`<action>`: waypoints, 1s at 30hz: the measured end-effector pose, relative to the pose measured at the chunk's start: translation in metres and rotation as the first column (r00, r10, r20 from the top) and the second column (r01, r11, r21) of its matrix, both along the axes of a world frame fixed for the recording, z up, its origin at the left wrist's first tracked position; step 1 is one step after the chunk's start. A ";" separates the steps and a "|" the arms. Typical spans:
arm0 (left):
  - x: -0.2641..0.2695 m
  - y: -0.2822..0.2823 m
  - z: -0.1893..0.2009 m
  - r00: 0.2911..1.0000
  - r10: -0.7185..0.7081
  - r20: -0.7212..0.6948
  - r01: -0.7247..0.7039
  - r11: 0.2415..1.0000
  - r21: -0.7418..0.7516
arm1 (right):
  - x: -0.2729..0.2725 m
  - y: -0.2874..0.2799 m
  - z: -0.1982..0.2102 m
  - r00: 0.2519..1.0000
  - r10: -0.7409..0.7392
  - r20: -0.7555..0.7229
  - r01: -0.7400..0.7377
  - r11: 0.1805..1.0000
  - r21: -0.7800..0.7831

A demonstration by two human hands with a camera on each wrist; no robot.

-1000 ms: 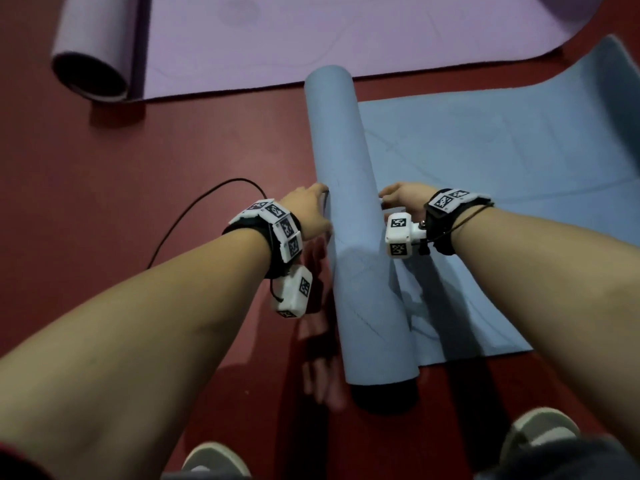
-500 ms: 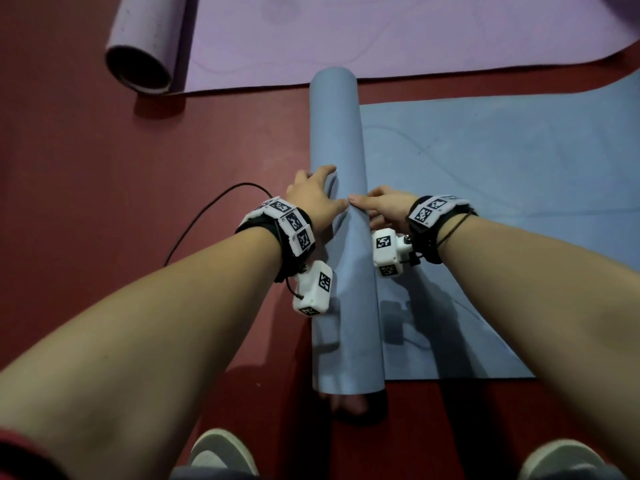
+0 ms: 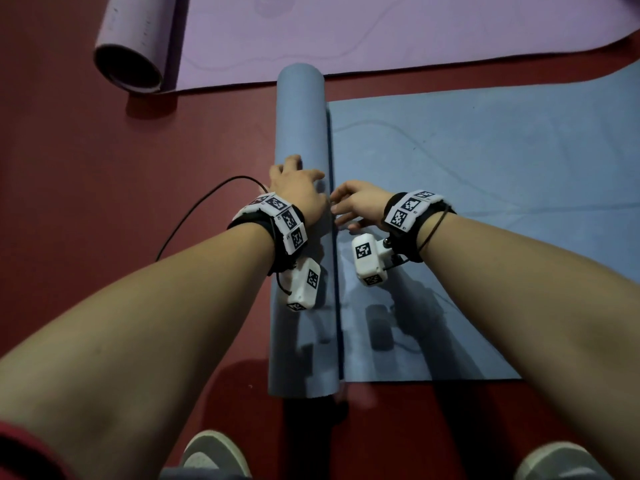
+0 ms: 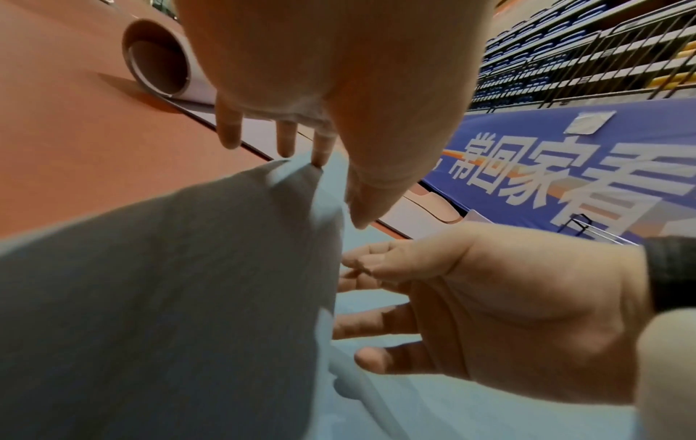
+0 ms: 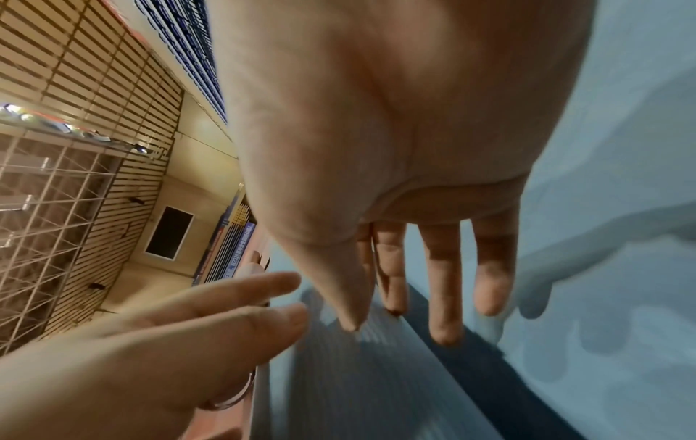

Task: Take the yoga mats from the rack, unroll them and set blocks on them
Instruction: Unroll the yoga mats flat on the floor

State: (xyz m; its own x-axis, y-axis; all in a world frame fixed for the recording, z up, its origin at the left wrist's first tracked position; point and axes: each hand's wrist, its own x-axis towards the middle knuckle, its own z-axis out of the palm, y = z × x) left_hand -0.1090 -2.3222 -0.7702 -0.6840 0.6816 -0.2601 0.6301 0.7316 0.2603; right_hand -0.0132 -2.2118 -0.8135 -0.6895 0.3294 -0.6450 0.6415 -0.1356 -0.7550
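The blue yoga mat [image 3: 450,209] lies half unrolled on the red floor [image 3: 104,202], its roll [image 3: 301,133] at left. The left hand [image 3: 298,192] rests flat-fingered on the roll; the right hand [image 3: 360,206] hovers released beside it. The foam looks light, soft and grippy, so it is best pushed at mid-roll with flat palms.

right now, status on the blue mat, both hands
Left hand open, flat on the blue roll. Right hand open beside it, over the unrolled part. Mat half unrolled. Black cable on the floor left of the roll.

floor [image 3: 86,168]: dark red | blue mat [image 3: 485,237], purple mat [image 3: 346,32], apparently cable [image 3: 194,216]
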 end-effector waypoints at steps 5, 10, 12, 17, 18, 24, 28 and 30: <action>-0.010 -0.009 -0.005 0.996 -0.011 -0.086 0.012 1.000 0.010 | -0.005 -0.002 0.006 0.991 0.092 -0.095 -0.100 0.992 -0.079; -0.023 -0.021 -0.009 0.991 -0.101 -0.083 0.092 0.990 -0.105 | -0.014 -0.005 0.008 0.994 0.071 -0.086 -0.078 0.994 -0.074; -0.026 -0.024 -0.009 0.992 -0.051 -0.113 0.039 0.993 -0.111 | -0.015 -0.008 0.003 0.997 0.056 -0.058 -0.058 0.997 -0.044; -0.042 -0.035 -0.012 0.989 0.109 -0.102 -0.124 0.980 -0.157 | -0.021 -0.026 -0.017 0.992 0.127 0.007 -0.128 0.991 0.049; -0.047 -0.040 -0.014 0.988 0.128 -0.087 -0.141 0.977 -0.160 | -0.024 -0.029 -0.020 0.989 0.148 0.005 -0.148 0.985 0.087; -0.058 -0.050 -0.018 0.995 -0.074 -0.073 0.063 0.987 -0.145 | -0.048 -0.040 -0.027 0.976 0.218 -0.016 -0.204 0.937 0.284; -0.067 -0.045 -0.019 0.991 -0.127 -0.046 0.111 0.959 -0.261 | -0.065 -0.051 -0.030 0.938 0.343 0.053 -0.327 0.822 0.466; -0.080 -0.049 -0.016 0.997 -0.018 -0.078 -0.002 0.969 -0.249 | -0.073 -0.058 -0.036 0.897 0.428 0.111 -0.410 0.712 0.570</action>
